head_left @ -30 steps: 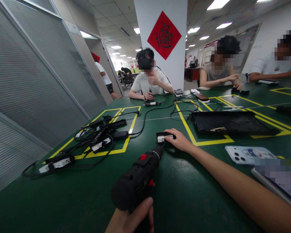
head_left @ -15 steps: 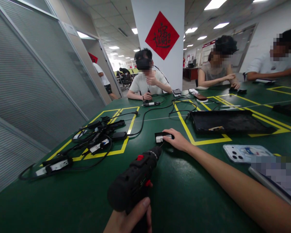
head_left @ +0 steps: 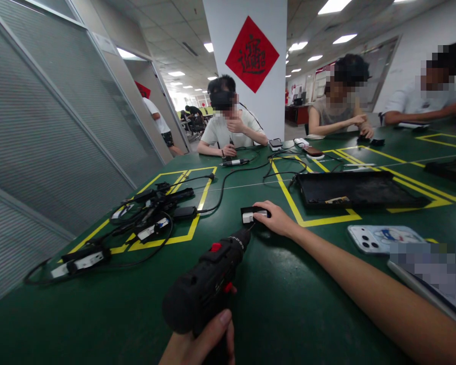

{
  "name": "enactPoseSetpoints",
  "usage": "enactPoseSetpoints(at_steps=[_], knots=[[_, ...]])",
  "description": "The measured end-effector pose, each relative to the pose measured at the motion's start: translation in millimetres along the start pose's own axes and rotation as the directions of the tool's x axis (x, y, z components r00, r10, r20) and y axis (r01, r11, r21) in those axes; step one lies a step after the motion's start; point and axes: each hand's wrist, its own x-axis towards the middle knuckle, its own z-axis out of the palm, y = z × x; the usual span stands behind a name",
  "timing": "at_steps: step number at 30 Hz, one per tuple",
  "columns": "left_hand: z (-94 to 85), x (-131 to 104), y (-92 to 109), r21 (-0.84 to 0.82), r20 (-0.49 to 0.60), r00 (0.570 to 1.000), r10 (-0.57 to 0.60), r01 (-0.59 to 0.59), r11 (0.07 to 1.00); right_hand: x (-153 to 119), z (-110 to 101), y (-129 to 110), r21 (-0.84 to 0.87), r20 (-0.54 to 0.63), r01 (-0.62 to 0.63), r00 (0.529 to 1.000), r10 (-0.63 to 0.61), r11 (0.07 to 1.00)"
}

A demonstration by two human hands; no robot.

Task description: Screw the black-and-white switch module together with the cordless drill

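My left hand [head_left: 203,334] is closed round the handle of a black cordless drill [head_left: 205,279] with red switches. The drill points forward and slightly right, and its thin bit reaches up to a small black-and-white part [head_left: 248,216] on the green table. My right hand [head_left: 272,217] grips that part from the right, thumb and fingers round its end. Whether the bit touches the part or a screw on it I cannot make out.
Black cabled devices with white pieces [head_left: 152,223] lie to the left. A black tray [head_left: 365,190] sits at right, with a phone [head_left: 383,239] and a pixelated flat device [head_left: 433,279] nearer me. A person [head_left: 231,124] sits across; two others are at right.
The whole view has shifted slightly, with everything a little further left. Both hands keep their holds, and the drill stays lined up with the small part.
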Motion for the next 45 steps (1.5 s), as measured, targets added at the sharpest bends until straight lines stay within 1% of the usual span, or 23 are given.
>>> enactPoseSetpoints(at_steps=[2, 7, 13, 22, 28, 35, 38, 42, 45], knots=[[0.7, -0.3, 0.9, -0.001, 0.003, 1.000, 0.014, -0.014, 1.000, 0.1, 0.3, 0.5, 0.004, 0.000, 0.001, 1.000, -0.001, 1.000], [0.3, -1.1, 0.0, -0.009, -0.009, 1.000, -0.008, 0.008, 1.000, -0.4, -0.2, 1.0, -0.002, 0.007, -0.009, 1.000, 0.009, 1.000], [0.7, -1.1, -0.4, 0.001, -0.025, 1.000, -0.009, 0.009, 1.000, -0.1, -1.0, 0.0, -0.003, 0.011, -0.014, 1.000, 0.014, 1.000], [-5.3, -0.2, -0.6, 0.012, 0.002, 1.000, -0.022, 0.022, 1.000, -0.2, -0.6, 0.7, 0.003, 0.002, -0.007, 1.000, 0.007, 1.000], [-3.5, -0.3, -0.1, -0.009, 0.014, 1.000, -0.011, 0.012, 1.000, 0.0, -0.3, 1.3, 0.003, 0.003, -0.001, 1.000, 0.001, 1.000], [-0.5, -1.2, 0.3, 0.049, -0.034, 0.998, -0.053, 0.055, 0.997, 0.4, -0.1, 1.3, -0.003, 0.011, -0.008, 1.000, 0.008, 1.000], [0.7, -1.9, 0.4, 0.059, -0.050, 0.998, -0.043, 0.046, 0.997, 0.8, 0.1, 1.4, -0.005, 0.017, -0.008, 1.000, 0.008, 1.000], [1.4, -1.5, -0.6, 0.025, -0.068, 0.997, -0.040, 0.041, 0.999, 0.7, -0.5, 0.9, -0.004, 0.014, -0.010, 1.000, 0.011, 1.000], [-0.6, 0.4, -3.5, 0.023, -0.058, 0.998, -0.028, 0.029, 0.999, 0.3, -1.0, 0.2, -0.002, 0.007, -0.011, 1.000, 0.011, 1.000]])
